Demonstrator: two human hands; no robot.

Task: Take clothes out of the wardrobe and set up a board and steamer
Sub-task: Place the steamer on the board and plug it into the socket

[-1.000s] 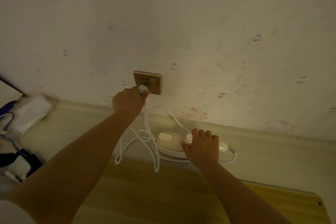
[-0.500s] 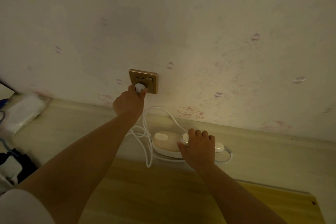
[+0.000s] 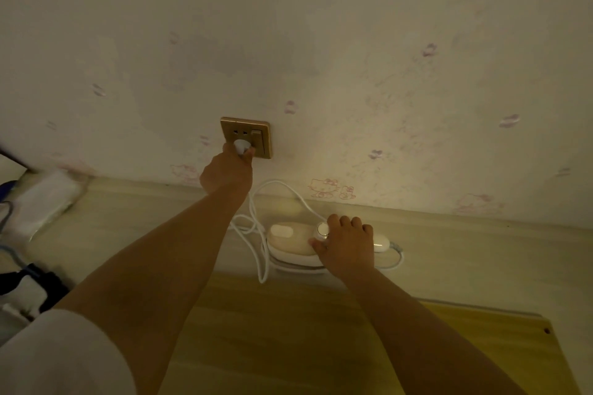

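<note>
My left hand [image 3: 226, 171] pinched the plug [image 3: 241, 146] at the socket [image 3: 246, 137] on the far wall, my right hand [image 3: 348, 244] gripped the steamer [image 3: 293, 242] on the ledge below; risk: prongs misaligned, or the looped cord [image 3: 256, 228] snagging and dragging the steamer.

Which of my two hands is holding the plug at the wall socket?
The left hand. It pinches the white plug against the gold wall socket, while the right hand rests lower down on the steamer lying on the wooden surface.
</note>
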